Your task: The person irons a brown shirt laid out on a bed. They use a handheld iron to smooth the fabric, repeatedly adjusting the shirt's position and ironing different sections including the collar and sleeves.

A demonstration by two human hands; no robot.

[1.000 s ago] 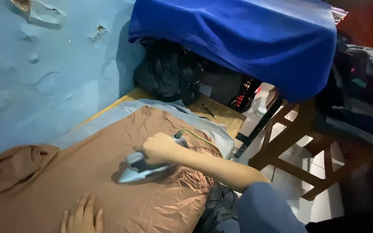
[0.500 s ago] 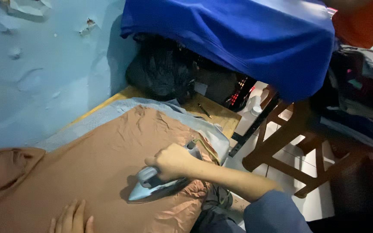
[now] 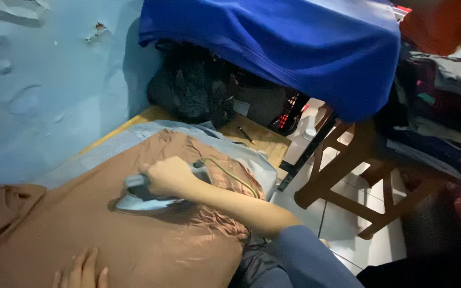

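Two hands work on a brown garment (image 3: pixel 150 234) spread across a grey padded cover (image 3: pixel 252 162) on a wooden tabletop (image 3: pixel 260 140). Right hand (image 3: pixel 169 177): its grip is closed fully around the handle of a light blue clothes iron (image 3: pixel 145 198), fingers wrapped over the top, forearm reaching in from the lower right in a blue-grey sleeve (image 3: pixel 305 258). The iron rests soleplate down on the brown garment, near its middle, its pointed end directed toward the left of the cloth. A yellow-green cord (image 3: pixel 230 173) leaves the rear of the iron and runs across the wrinkled right-hand part of the garment. Left hand (image 3: pixel 81 272): it lies flat with fingers extended at the near edge of the garment, below and to the left of the iron, its grip open and holding nothing; only the fingers show at the frame's bottom edge. A bunched hood or collar of the same brown cloth (image 3: pixel 4 205) lies left of the iron. Beyond the garment, a pale blue wall (image 3: pixel 54 90) with flaking paint stands behind the tabletop. A large blue cloth (image 3: pixel 294 48) drapes over dark bags (image 3: pixel 188 88) at the tabletop's far end. A wooden stool (image 3: pixel 358 176) stands on white floor tiles (image 3: pixel 342 224) to the right of the tabletop, with folded clothes (image 3: pixel 444 117) stacked further right.
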